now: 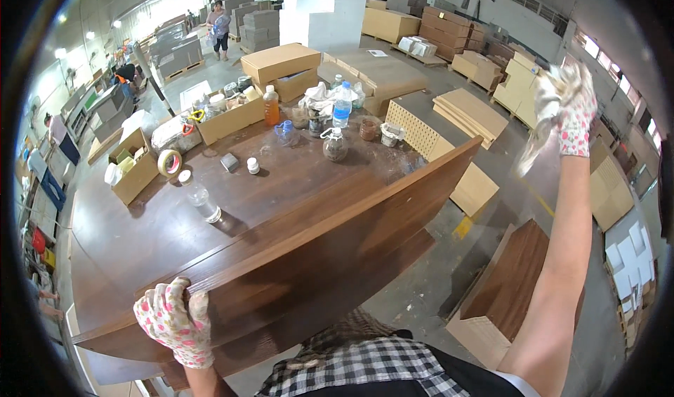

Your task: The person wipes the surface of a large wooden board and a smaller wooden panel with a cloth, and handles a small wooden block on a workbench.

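My left hand (174, 321), in a white glove with pink spots, grips the top edge of a long dark-brown wood panel (337, 256). The panel stands on edge, tilted, along the near side of a brown table (281, 186). Raised high at the right, my right hand (577, 116) wears a matching glove and is closed on a whitish cloth (554, 102). The cloth hangs in the air, apart from the panel and smeared by motion. A clear bottle with a white cap (200, 197) lies on the table beyond the left hand.
On the table stand a tape roll (169, 162), a small white bottle (253, 165), an orange-liquid bottle (271, 106), a blue-labelled bottle (342, 106) and jars. Brown panels (505, 278) are stacked on the floor at right. Several people (219, 28) are farther off.
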The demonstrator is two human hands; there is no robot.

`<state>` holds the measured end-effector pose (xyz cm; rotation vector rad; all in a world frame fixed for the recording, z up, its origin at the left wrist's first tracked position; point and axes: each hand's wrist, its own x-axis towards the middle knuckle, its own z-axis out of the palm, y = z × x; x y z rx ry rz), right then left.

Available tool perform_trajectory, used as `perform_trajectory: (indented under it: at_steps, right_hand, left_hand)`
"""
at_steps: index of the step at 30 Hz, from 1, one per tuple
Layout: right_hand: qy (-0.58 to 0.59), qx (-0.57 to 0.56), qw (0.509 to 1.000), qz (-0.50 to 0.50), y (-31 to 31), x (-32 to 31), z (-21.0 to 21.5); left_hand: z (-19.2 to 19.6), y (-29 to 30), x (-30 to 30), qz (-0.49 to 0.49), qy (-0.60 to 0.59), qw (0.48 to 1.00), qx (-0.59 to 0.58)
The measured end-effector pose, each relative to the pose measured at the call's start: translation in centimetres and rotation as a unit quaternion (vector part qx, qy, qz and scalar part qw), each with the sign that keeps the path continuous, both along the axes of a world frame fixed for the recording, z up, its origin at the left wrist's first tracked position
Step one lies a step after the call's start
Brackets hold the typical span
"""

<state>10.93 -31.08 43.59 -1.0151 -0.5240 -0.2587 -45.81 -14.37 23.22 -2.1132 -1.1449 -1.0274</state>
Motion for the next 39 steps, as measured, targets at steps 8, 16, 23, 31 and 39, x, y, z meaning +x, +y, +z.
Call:
perform_trajectory:
  at_steps: [8,16,23,31,39]
  right_hand:
    - [-0.332,-0.047,0.902,0.273,10.2,-24.6,-2.2]
    - [-0.731,-0.26,0.62,0.12,12.5,-32.6,-17.1]
    - [-0.613,-0.348,0.708,-0.043,8.9,-24.0,-18.1]
    - [-0.271,-0.476,0.826,-0.129,3.4,3.8,-19.9]
    - [0.05,0.13,0.982,0.124,4.4,-3.2,-8.2]
  left_hand:
    - [-0.2,0.0,0.6,-0.01,-0.025,0.999,0.035]
    - [-0.7,-1.2,0.9,-0.024,-0.036,0.999,0.03]
    - [-0.7,-1.4,-0.5,0.006,-0.012,1.0,0.019]
    - [-1.1,-1.8,-0.6,-0.008,-0.002,1.0,0.023]
    - [-0.5,-1.7,-0.6,0.016,-0.01,0.999,0.034]
